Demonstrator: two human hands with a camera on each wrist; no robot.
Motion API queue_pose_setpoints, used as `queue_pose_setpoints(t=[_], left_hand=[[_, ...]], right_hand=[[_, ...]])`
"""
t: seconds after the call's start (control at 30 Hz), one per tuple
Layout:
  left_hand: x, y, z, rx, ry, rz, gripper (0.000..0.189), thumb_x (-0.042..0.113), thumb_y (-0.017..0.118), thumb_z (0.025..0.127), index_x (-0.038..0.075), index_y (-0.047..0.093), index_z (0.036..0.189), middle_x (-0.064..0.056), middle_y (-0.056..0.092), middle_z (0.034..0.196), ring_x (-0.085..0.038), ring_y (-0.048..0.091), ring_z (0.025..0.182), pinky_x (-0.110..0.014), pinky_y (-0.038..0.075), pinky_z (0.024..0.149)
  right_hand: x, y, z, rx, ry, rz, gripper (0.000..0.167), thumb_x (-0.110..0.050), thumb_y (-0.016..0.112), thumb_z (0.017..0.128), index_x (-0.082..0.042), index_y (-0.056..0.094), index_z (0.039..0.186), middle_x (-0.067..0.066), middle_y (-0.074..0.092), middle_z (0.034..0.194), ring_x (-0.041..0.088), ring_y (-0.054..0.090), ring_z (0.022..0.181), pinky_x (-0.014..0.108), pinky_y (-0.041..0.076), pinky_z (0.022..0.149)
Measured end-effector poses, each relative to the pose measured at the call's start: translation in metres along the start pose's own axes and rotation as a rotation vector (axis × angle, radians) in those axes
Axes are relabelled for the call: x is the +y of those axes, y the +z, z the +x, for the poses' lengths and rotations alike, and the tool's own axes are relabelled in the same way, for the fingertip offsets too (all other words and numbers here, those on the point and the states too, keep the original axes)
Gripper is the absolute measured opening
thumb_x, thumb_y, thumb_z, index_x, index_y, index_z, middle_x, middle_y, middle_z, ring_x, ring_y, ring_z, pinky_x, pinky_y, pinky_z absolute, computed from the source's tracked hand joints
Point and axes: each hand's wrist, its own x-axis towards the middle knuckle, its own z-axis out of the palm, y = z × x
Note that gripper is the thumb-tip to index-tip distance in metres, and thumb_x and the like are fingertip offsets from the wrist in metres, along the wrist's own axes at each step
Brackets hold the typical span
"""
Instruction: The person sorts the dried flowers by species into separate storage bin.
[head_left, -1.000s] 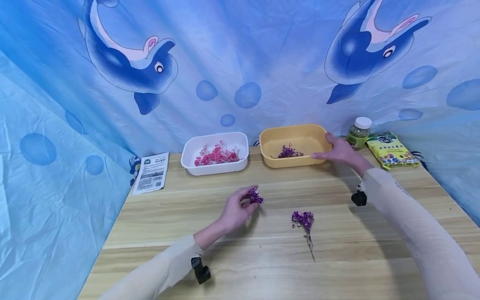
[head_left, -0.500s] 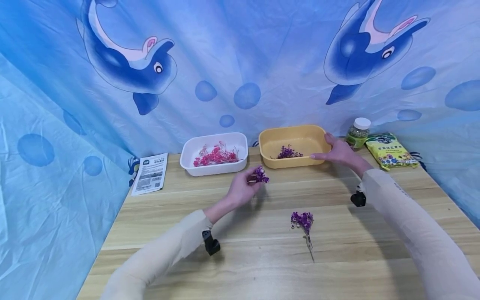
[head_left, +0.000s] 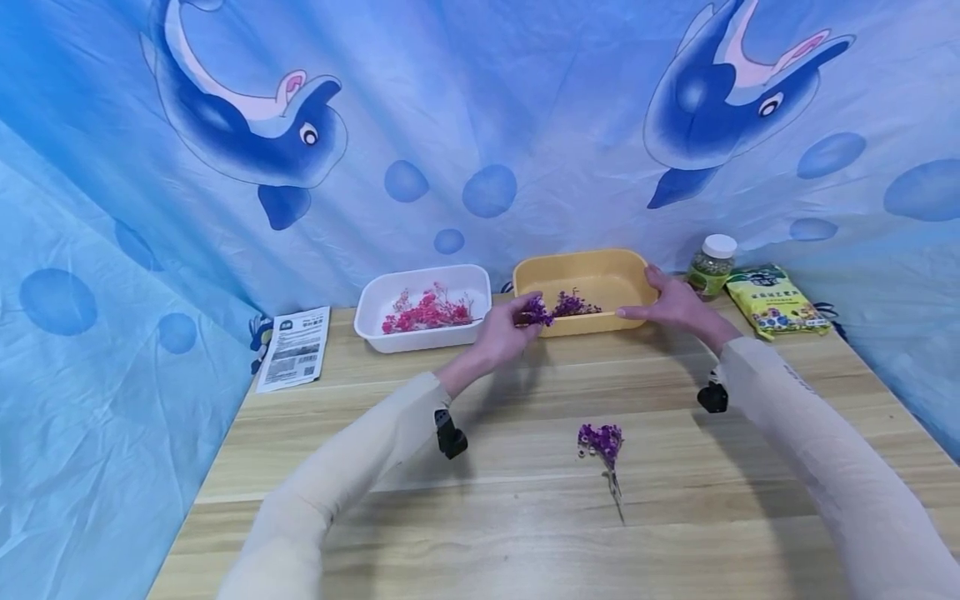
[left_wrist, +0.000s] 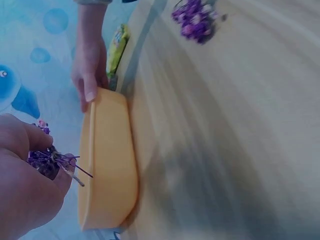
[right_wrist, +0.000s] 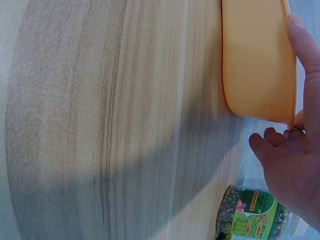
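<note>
My left hand pinches a small bunch of purple dried flowers between thumb and fingers, close to the front left rim of a yellow plastic basin. In the left wrist view the cut stems of that bunch poke out toward the basin's wall. More purple dried flowers lie inside the basin. My right hand grips the basin's right end, its thumb along the front rim and its fingers round the corner. Another purple dried flower sprig lies on the wooden table, stem toward me.
A white basin with pink dried flowers stands left of the yellow one. Beyond my right hand are a jar with a white lid and a yellow packet. A printed white packet lies at the left; a blue curtain hangs behind.
My left hand has moved away from me and rightward with the purple flowers, from over the table to the yellow basin's rim. My right hand keeps its grip on the basin.
</note>
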Motion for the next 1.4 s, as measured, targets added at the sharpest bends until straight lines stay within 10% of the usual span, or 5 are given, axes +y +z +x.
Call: queue_pose_setpoints(t=[0.3,0.53,0.93,1.2,1.4], left_hand=[[0.007,0.004,0.034,-0.001,-0.007,0.004,0.059,0.0,0.065,0.094,0.01,0.048,0.149,-0.018,0.055,0.142,-0.027,0.059,0.12,-0.022,0.056,0.076],[0.01,0.006,0.055,0.029,-0.064,0.043,0.06,0.004,0.067,0.094,0.017,0.048,0.15,-0.012,0.045,0.152,-0.021,0.059,0.071,-0.026,0.053,0.054],[0.003,0.012,0.085,0.062,-0.139,-0.034,0.058,0.005,0.064,0.097,0.018,0.047,0.151,-0.012,0.048,0.149,-0.016,0.049,0.051,-0.024,0.042,0.044],[-0.008,0.016,0.096,0.099,-0.156,-0.058,0.059,0.0,0.062,0.096,0.018,0.048,0.15,-0.012,0.048,0.15,-0.023,0.051,0.13,-0.026,0.056,0.082],[-0.01,0.019,0.099,0.114,-0.161,-0.069,0.062,-0.001,0.061,0.096,0.017,0.045,0.152,-0.013,0.045,0.152,-0.029,0.048,0.134,-0.028,0.054,0.091]], right_hand=[[0.0,0.0,-0.001,0.0,-0.011,-0.013,0.124,-0.065,0.071,0.082,0.006,0.0,0.155,0.026,-0.001,0.162,0.046,0.005,0.147,0.056,0.012,0.118],[-0.001,0.0,0.0,0.011,-0.016,0.009,0.126,-0.065,0.073,0.081,0.006,0.0,0.155,0.026,0.0,0.162,0.046,0.006,0.147,0.056,0.013,0.118],[0.0,0.002,0.001,0.017,-0.019,0.016,0.125,-0.064,0.073,0.081,0.006,0.002,0.155,0.026,0.0,0.162,0.045,0.006,0.148,0.055,0.013,0.119],[0.001,0.003,0.001,0.022,-0.027,0.002,0.125,-0.064,0.073,0.08,0.007,0.003,0.155,0.026,0.001,0.162,0.044,0.005,0.148,0.053,0.012,0.119],[0.003,0.003,0.001,0.02,-0.024,0.003,0.124,-0.065,0.073,0.08,0.006,0.003,0.155,0.025,0.0,0.163,0.043,0.005,0.148,0.053,0.012,0.119]])
